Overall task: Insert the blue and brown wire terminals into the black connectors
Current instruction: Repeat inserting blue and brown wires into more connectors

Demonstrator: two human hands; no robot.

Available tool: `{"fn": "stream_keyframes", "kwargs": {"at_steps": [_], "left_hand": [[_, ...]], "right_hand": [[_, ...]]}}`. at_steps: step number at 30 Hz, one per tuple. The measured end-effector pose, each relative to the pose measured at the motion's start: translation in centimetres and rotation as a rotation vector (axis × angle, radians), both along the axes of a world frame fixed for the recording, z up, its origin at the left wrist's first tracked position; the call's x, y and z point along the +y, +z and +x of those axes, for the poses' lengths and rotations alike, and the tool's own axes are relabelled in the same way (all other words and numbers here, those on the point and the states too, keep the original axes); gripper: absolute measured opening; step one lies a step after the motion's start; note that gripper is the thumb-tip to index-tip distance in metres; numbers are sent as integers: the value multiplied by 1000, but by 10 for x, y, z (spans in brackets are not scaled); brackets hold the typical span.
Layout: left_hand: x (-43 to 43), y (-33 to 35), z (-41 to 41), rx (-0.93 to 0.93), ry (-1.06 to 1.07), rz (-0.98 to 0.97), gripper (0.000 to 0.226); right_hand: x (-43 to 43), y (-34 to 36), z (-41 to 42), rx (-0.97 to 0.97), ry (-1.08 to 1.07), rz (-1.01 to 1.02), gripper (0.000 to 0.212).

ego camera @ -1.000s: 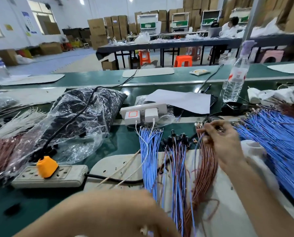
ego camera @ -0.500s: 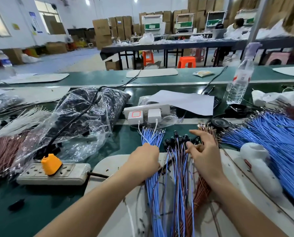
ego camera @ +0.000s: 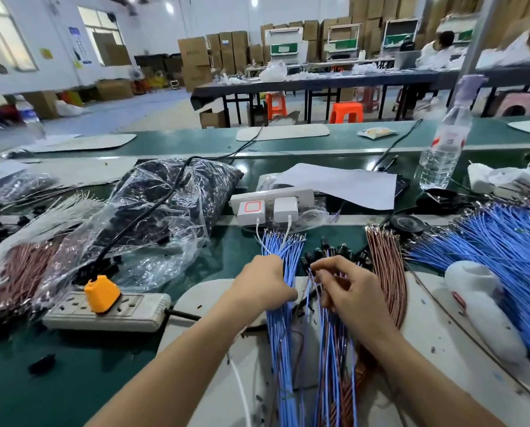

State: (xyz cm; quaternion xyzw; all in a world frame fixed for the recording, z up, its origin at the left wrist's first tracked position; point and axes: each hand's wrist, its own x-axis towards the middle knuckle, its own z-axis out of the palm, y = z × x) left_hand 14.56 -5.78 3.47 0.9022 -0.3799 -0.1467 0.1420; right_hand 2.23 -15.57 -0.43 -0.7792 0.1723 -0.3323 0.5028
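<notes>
1. The left hand (ego camera: 262, 286) is over the white mat (ego camera: 442, 349) near the front edge of the table (ego camera: 57, 389). It is curled tight round a bunch of blue wires (ego camera: 280, 251), partway along them.
2. The right hand (ego camera: 354, 295) is just beside it, on the right. Its fingers (ego camera: 331, 261) are bent, with the thumb and first finger close together. They look like they pinch a few thin wires in the mixed bunch (ego camera: 334, 343). I cannot see how many.
3. The black connectors (ego camera: 328, 252) sit at the far end of the mixed bunch, just past the right fingertips. The brown wires (ego camera: 387, 272) lie on the mat to the right of that hand. Their metal tips point to the far edge of the table.
4. The wires lie very close and cross each other. If one hand pulls a single wire fast, I think the others could come along and get in a knot.
5. The metal tips are thin. If a tip goes into a connector at a slant, it could bend or stop halfway.
6. Blue and brown wires are mixed in the middle. The wrong color could go in the wrong hole if nobody checks.
7. Two white charger cables (ego camera: 259, 234) hang down onto the tips of the blue wires. A lifted bunch could catch them and tug the chargers (ego camera: 270, 208).
8. A black cord (ego camera: 180, 314) from the power strip (ego camera: 128, 315) runs toward the wires. It could get snagged too.
</notes>
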Motion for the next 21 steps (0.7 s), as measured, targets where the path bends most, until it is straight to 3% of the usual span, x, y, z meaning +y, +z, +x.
{"fn": "stream_keyframes", "kwargs": {"at_steps": [3, 5, 9, 11, 15, 18, 21], "left_hand": [[3, 5, -5, 166, 4, -238, 24], [4, 9, -10, 170, -54, -364, 14], [10, 4, -16, 300, -129, -503, 19], [17, -2, -20, 301, -169, -491, 17], [34, -9, -22, 118, -333, -346, 22], [43, -7, -25, 62, -486, -216, 44], [47, -6, -27, 29, -575, -127, 42]], "right_hand": [[2, 2, 3, 45, 35, 2, 13], [3, 4, 4, 55, 114, 109, 20], [1, 7, 3, -21, 160, 346, 15], [2, 10, 2, -61, 182, 465, 14], [0, 22, -2, -253, 345, 757, 14], [-5, 30, -7, -387, 418, 757, 13], [-19, 36, -12, -504, 340, 767, 19]]}}
